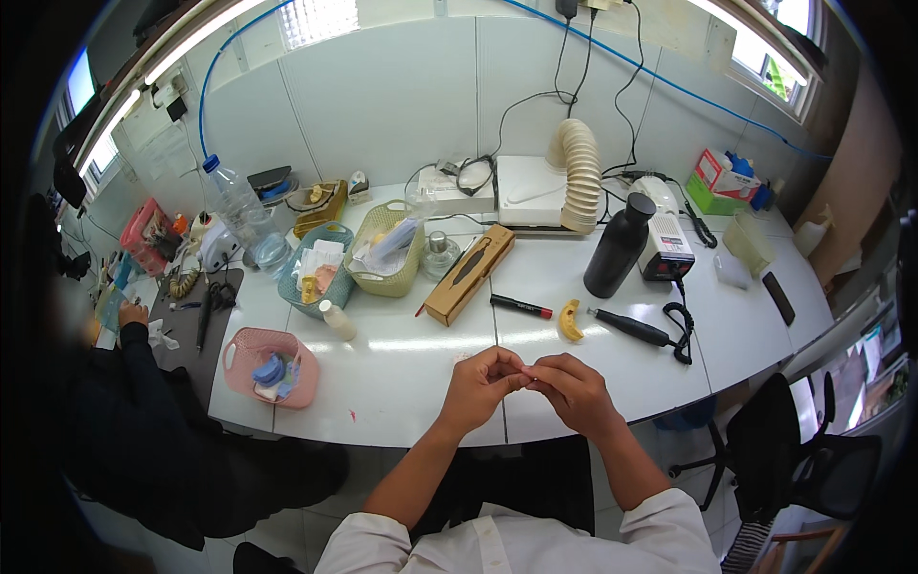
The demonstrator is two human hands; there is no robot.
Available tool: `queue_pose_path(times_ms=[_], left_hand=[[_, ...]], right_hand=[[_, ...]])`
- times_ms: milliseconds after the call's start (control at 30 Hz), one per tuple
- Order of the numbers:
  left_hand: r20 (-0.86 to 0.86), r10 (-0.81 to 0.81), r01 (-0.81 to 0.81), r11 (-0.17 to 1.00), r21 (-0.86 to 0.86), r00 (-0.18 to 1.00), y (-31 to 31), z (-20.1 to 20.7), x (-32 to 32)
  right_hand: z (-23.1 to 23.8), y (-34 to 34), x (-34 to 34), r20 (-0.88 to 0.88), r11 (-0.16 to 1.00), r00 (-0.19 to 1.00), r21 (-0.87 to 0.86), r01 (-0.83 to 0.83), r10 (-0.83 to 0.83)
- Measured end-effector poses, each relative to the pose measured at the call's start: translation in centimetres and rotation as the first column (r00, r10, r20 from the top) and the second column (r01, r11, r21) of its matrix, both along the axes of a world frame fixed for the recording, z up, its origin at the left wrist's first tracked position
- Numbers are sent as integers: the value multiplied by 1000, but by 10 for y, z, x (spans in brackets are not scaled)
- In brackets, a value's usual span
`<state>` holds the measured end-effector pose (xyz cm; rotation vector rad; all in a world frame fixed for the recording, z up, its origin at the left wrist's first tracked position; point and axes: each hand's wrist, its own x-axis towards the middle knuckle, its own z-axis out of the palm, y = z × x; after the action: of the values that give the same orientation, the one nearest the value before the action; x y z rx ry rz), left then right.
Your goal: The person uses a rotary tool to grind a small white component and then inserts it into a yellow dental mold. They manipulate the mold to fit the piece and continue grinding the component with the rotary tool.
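My left hand (478, 387) and my right hand (577, 392) meet above the front edge of the white table (402, 383). Their fingertips pinch together on something too small to make out; the fingers hide most of it. Beyond my right hand lies a yellow, arch-shaped dental model (571, 320). A black handpiece (631, 327) with a coiled cord rests to the right of it. On the other side of the model is a black marker (521, 306) with a red end.
A brown cardboard box (469, 275), black bottle (620, 246) and white control unit (666, 249) stand farther back. At left are a pink basket (308, 368), a teal basket (316, 304) and a small white bottle (337, 320). A co-worker's dark sleeve (143, 359) shows at far left.
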<state>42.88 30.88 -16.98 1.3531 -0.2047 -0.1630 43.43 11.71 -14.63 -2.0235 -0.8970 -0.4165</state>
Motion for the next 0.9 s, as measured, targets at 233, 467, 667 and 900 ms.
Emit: queue_pose_path(times_ms=[233, 467, 667, 900], left_hand=[[-36, -55, 50, 992, -113, 998, -19, 12, 27], [450, -136, -340, 478, 810, 882, -67, 6, 83], [262, -265, -176, 306, 935, 928, -86, -2, 112], [465, -249, -97, 793, 602, 849, -53, 26, 99]], right_hand=[[3, -18, 24, 16, 994, 998, 93, 64, -66], [10, -70, 63, -404, 618, 836, 780, 101, 372], [22, -85, 73, -347, 475, 802, 875, 91, 486], [33, -88, 91, -268, 592, 829, 801, -91, 491]])
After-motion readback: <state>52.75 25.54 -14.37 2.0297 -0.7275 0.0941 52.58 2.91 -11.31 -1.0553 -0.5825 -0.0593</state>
